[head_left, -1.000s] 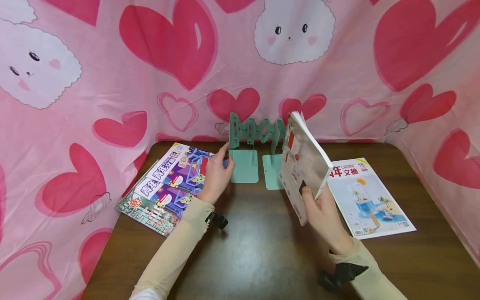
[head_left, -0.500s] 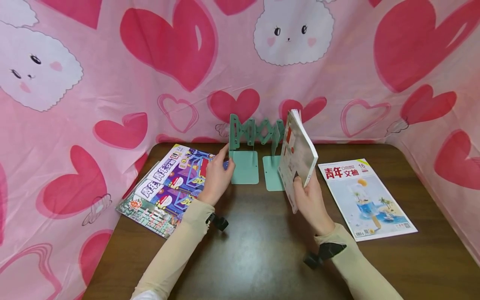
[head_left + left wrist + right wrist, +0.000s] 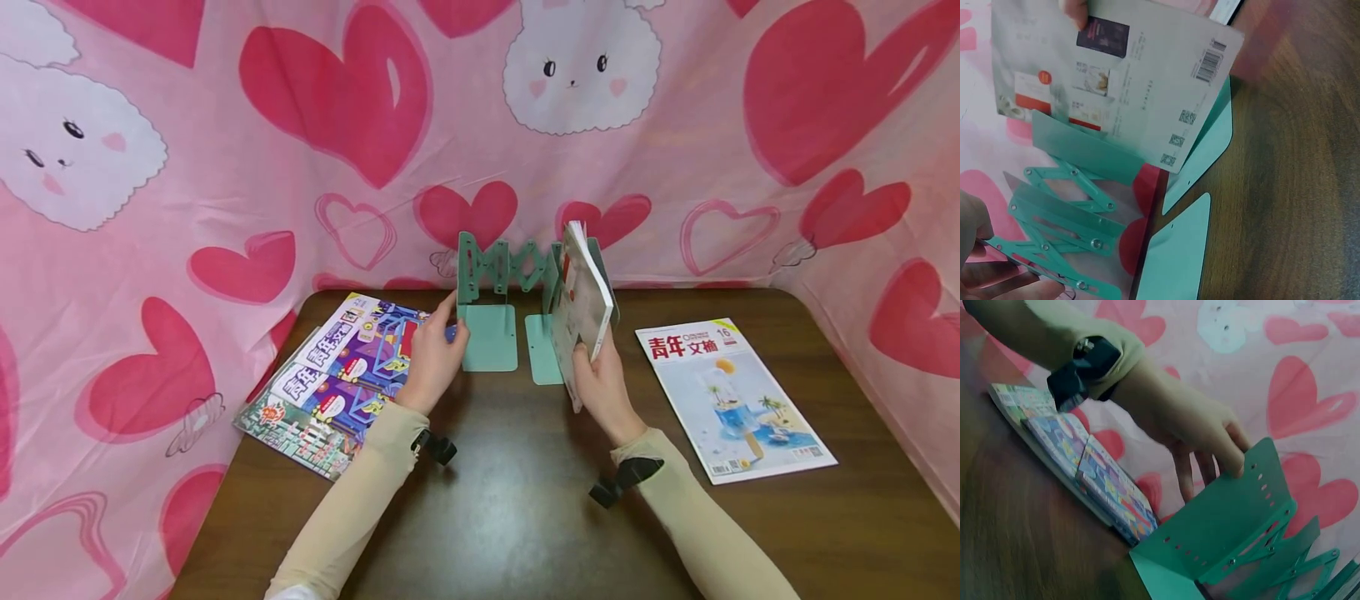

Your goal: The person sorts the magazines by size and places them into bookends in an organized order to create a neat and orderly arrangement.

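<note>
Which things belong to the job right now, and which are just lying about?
In the job:
magazine, held by the right hand
green bookend, gripped by the left hand

Lying about, perhaps for later:
left magazines
right magazine

Pink heart-patterned cloth [image 3: 480,150] hangs behind a dark brown table [image 3: 495,492], apparently wooden.

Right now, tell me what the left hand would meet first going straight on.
The left hand would first meet the green bookend's end panel, which it touches; beyond, probably the pink cloth, though depth is unclear.
</note>
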`<state>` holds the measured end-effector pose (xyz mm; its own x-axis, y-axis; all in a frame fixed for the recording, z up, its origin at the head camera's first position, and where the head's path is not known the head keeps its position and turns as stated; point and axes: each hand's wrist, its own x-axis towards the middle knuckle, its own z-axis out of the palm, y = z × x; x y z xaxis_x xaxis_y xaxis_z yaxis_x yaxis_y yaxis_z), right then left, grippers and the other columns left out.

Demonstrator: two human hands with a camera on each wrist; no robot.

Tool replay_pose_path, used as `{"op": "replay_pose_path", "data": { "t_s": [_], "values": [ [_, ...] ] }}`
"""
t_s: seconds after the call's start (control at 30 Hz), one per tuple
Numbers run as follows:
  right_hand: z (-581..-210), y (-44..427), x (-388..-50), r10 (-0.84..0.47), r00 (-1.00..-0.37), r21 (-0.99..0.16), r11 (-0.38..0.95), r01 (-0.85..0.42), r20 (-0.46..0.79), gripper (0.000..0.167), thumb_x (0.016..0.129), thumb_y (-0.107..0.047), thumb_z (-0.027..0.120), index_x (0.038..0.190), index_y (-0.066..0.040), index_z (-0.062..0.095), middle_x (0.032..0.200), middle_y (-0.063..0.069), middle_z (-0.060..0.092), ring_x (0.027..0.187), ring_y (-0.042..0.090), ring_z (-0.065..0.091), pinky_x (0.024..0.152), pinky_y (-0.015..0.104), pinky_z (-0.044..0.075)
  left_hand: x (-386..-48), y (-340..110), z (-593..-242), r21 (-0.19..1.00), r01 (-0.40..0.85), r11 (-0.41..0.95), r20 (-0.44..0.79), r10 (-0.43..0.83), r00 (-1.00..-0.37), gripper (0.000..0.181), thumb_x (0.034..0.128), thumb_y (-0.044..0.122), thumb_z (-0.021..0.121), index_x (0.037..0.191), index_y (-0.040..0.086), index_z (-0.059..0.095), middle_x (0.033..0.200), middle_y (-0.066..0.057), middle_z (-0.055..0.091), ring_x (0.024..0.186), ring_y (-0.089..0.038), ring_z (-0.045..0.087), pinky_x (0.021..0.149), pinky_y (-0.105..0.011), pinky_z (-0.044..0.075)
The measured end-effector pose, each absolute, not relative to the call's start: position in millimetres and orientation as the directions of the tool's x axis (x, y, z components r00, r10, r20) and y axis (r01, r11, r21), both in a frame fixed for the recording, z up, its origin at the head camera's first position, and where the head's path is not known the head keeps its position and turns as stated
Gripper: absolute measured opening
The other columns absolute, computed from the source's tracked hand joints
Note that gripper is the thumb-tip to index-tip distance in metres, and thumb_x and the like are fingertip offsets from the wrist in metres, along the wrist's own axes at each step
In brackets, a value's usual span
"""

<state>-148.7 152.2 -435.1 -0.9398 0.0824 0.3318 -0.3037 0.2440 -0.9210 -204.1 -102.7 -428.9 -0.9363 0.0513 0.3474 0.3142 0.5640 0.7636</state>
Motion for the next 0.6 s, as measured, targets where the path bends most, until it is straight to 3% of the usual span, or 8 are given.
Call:
{"op": "replay_pose_path", "data": {
  "t_s": [0.4, 0.6],
  "values": [
    [-445, 152, -165, 0.106, -0.93, -0.915, 0.247, -0.318, 0.352, 0.051, 0.101, 0.002, 0.044, 0.152, 0.0, 0.037, 0.154, 0.027, 0.047, 0.14, 0.041, 0.048, 0.118, 0.059, 0.034, -204, -104, -430, 0.762, 0.323, 0.562, 0.356, 0.053, -0.933, 0.051, 0.1042, 0.017, 0.059, 0.154, 0.012, 0.051, 0.146, -0.012, 0.062, 0.129, -0.033, 0.063, 0.108, -0.051, 0.051],
    [-446, 153, -171, 0.1, -0.937, -0.922, 0.239, -0.303, 0.334, 0.055, 0.102, 0.001, 0.042, 0.157, -0.004, 0.033, 0.156, 0.024, 0.045, 0.14, 0.037, 0.047, 0.116, 0.057, 0.037, -204, -104, -429, 0.759, 0.324, 0.564, 0.357, 0.055, -0.932, 0.051, 0.1041, 0.017, 0.059, 0.155, 0.013, 0.051, 0.146, -0.011, 0.062, 0.129, -0.032, 0.063, 0.107, -0.05, 0.051]
  ]
}}
